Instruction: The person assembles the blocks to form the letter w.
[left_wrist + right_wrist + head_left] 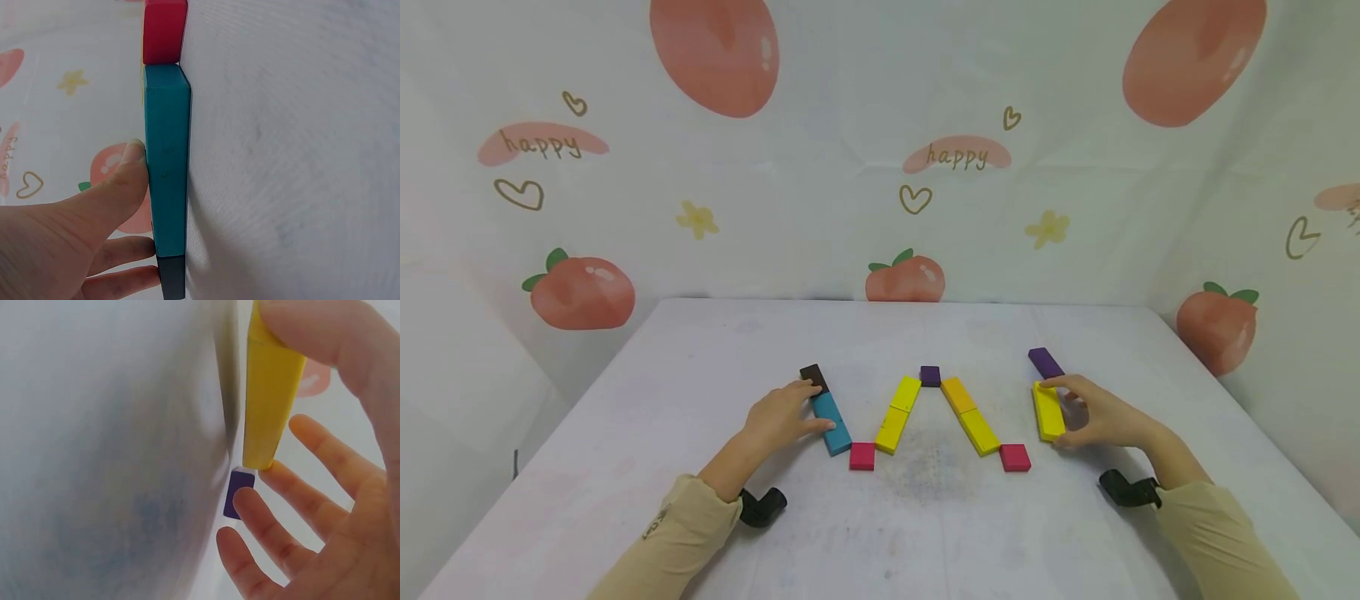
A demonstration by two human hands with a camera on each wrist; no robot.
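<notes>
My right hand pinches a yellow block by its two ends, thumb at the near end and a fingertip at the far end. A gap between this block and the table shows in the right wrist view. A purple block lies just beyond it. On the left, my left hand touches a blue block with its thumb. Other fingertips of that hand reach the black block at the blue one's far end. A red block sits at the blue block's near end.
Between my hands, two yellow blocks slant up to a small purple block. An orange block and a yellow block slant down to another red block. A printed cloth hangs behind the white table.
</notes>
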